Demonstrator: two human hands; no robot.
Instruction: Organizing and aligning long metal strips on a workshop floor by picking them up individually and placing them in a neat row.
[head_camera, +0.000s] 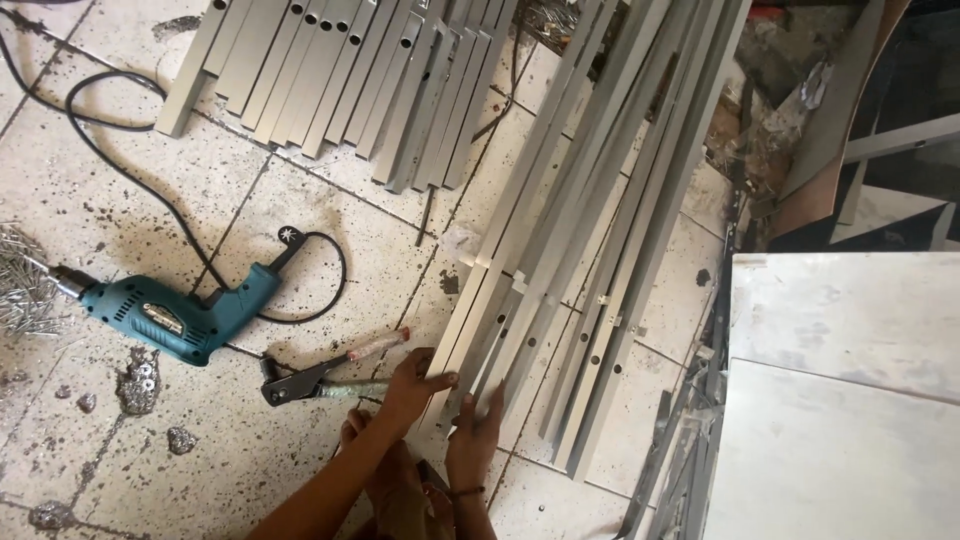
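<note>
**Two hands at the near ends of aluminium bars on a tiled floor**

Head view, looking down. The left hand (415, 385) lies on the near end of a bundle of long grey aluminium bars (590, 230), its thumb stretched across the end of the outermost bar and its fingers curled against the bar's edge; whether it grips the bar or merely presses on it cannot be told. The right hand (474, 435) rests flat and open on the neighbouring bar ends, fingers extended together, holding nothing. The two hands sit just beside each other. The bars run diagonally from the hands toward the top of the view, several showing drilled holes along their length.

Just left of the left hand lies a hand riveter (325, 378) with a black head and pale handles. Farther left rests a teal electric drill (170, 312), its black cable (120, 160) looping across the floor (300, 220), which is stained and speckled. Metal shavings (22, 285) lie heaped at the drill's bit. A second set of shorter perforated grey bars (340, 80) is laid side by side near the top. A pale worktop (850, 400) fills the lower right corner.
</note>
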